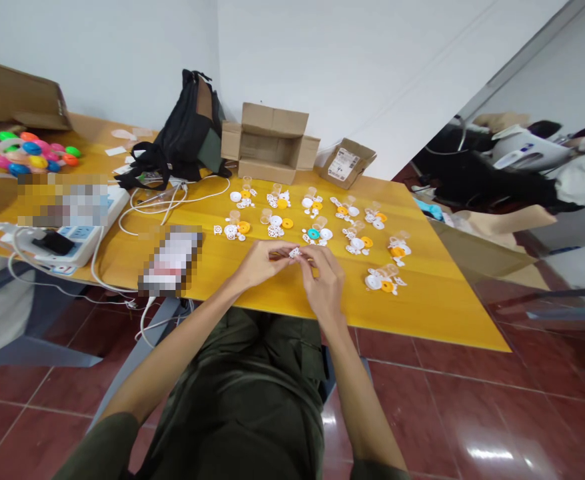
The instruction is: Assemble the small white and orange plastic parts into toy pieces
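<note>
My left hand (pixel 263 263) and my right hand (pixel 322 277) meet over the table's front part. Between their fingertips is a small white plastic piece with holes (pixel 294 253), pinched from both sides. Just beyond my hands lies a group with a teal disc (pixel 313 234), a white disc (pixel 326 234) and a small clear cup. Several like groups spread over the table, each with a clear cup, white parts and mostly an orange disc, such as the orange disc (pixel 387 287) at the right and another orange disc (pixel 287 223) farther left.
An open cardboard box (pixel 267 150), a smaller box (pixel 346 163) and a black backpack (pixel 192 133) stand at the back. To the left are a phone (pixel 171 260), a power strip (pixel 80 233), cables and colourful toy pieces (pixel 37 155). A person's arm shows at far right.
</note>
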{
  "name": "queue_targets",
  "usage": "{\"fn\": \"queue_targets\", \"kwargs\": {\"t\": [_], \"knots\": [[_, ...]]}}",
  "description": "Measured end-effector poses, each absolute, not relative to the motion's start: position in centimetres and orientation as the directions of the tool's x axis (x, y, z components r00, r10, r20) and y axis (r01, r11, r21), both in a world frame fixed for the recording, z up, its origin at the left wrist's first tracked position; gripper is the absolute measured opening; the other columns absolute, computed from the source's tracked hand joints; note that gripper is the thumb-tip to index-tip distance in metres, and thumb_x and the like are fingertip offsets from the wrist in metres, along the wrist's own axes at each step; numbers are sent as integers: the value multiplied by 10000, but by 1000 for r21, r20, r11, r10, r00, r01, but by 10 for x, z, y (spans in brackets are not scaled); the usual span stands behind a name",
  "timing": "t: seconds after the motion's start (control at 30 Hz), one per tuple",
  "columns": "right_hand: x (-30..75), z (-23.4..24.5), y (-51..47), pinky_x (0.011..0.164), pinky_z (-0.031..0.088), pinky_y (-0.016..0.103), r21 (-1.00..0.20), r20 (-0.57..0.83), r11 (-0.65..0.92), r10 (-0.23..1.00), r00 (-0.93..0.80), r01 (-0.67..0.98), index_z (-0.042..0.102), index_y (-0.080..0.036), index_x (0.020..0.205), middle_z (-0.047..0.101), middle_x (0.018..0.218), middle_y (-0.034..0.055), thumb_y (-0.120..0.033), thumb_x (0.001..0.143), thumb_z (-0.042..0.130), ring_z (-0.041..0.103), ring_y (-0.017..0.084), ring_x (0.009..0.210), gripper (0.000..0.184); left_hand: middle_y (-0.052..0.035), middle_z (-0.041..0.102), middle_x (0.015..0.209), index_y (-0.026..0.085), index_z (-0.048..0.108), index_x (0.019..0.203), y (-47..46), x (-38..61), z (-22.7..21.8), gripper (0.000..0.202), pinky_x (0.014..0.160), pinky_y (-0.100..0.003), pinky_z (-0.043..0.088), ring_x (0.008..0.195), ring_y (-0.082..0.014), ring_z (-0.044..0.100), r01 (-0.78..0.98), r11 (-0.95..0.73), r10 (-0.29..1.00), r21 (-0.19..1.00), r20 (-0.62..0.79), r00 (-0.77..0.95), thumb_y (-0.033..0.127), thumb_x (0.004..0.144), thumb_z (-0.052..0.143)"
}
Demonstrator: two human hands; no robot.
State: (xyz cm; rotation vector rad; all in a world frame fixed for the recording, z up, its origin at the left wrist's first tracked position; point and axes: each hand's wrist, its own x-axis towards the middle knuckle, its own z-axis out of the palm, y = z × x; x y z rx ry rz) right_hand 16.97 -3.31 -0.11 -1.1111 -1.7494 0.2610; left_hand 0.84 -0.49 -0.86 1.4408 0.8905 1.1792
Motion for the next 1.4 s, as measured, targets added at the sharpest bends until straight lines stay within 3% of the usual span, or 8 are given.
{"fn": "queue_targets", "kwargs": {"t": [0.37, 0.73, 1.2, 1.4], "knots": [[167, -10, -30, 850, 619, 416, -396, 812, 624, 581, -60, 674, 727, -274, 964, 735, 944, 77, -271, 1038, 499, 724, 229, 883, 240, -62, 828, 1016, 203, 803, 1094, -7, 9, -6, 347, 897, -365, 628, 895, -200, 780, -81, -223, 931, 972, 237, 277, 183, 758, 719], [167, -9, -29, 826, 617, 420, -567, 714, 601, 699, -27, 564, 730, -262, 1008, 759, 965, 83, -326, 1022, 527, 727, 248, 909, 213, -62, 828, 992, 195, 804, 1063, -6, 9, -5, 298, 918, -378, 625, 916, -221, 783, -69, -216, 933, 974, 227, 281, 194, 771, 746], [174, -12, -26, 781, 619, 383, -549, 692, 619, 714, -111, 562, 667, -263, 986, 751, 915, 51, -309, 1008, 559, 726, 233, 857, 120, -63, 829, 974, 172, 793, 1071, -5, 8, -7, 275, 979, -401, 609, 985, -221, 778, -57, -257, 910, 965, 262, 321, 156, 824, 673], [175, -7, -29, 777, 608, 382, -592, 663, 616, 739, -121, 519, 615, -268, 966, 712, 898, 43, -291, 990, 561, 710, 228, 857, 64, -69, 824, 985, 174, 784, 1064, -6, 8, -4, 253, 963, -389, 608, 977, -215, 774, -55, -258, 905, 965, 261, 336, 161, 832, 684]]}}
